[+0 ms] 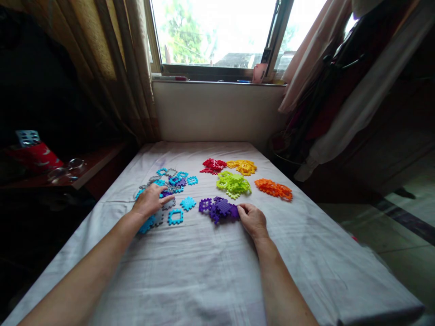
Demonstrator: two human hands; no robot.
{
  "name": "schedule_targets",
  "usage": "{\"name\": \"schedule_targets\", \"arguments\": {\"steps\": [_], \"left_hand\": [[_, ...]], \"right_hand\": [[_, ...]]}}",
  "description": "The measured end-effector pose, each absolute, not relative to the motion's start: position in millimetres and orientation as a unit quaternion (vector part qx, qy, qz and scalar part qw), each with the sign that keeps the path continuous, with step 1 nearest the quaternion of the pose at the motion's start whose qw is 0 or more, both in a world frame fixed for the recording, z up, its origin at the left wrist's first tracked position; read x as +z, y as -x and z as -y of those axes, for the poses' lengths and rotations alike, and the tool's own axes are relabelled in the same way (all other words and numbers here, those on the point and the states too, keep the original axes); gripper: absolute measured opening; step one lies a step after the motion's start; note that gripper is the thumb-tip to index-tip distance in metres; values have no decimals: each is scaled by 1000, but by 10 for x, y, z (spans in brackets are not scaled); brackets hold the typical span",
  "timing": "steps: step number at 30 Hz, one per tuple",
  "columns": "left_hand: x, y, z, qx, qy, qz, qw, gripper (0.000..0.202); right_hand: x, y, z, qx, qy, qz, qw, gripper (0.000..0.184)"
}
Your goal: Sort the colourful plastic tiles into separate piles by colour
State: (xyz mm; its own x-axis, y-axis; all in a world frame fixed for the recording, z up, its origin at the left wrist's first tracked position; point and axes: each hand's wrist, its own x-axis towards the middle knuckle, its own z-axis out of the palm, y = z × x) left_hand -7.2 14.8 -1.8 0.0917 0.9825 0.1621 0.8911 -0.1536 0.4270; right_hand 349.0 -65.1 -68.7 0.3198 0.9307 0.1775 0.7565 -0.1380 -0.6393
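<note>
Flat plastic puzzle tiles lie sorted by colour on a white sheet. My left hand rests palm down, fingers spread, on a mixed scatter of blue, grey and purple tiles. My right hand has its fingers curled, with the fingertips touching the right edge of a purple pile. Whether it grips a tile there I cannot make out. Further back lie a green pile, a red pile, a yellow pile and an orange pile.
The sheet covers a bed or table that runs up to a wall under a window. Curtains hang at both sides. A low wooden shelf with glasses and a red item stands left. Hanging clothes and bare floor are right.
</note>
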Motion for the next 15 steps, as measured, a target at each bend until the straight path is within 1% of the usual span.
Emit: {"name": "schedule_targets", "arguments": {"steps": [2, 5, 8, 11, 15], "left_hand": [[-42, 101, -30, 273, -740, -604, 117, 62], [-39, 103, 89, 382, -661, -596, 248, 80], [-25, -65, 112, 433, -583, -592, 351, 94], [-60, -391, 58, 439, -579, -562, 396, 95], [-193, -694, -20, 470, -548, -520, 456, 90]], "right_hand": [[-685, -3490, 646, 132, 744, 566, 330, 31], [-681, -3491, 639, 134, 745, 564, 329, 30], [-671, -3490, 635, 132, 752, 561, 319, 29], [-656, -3487, 639, 136, 757, 556, 315, 29], [-625, -3485, 642, 149, 749, 550, 338, 27]]}}
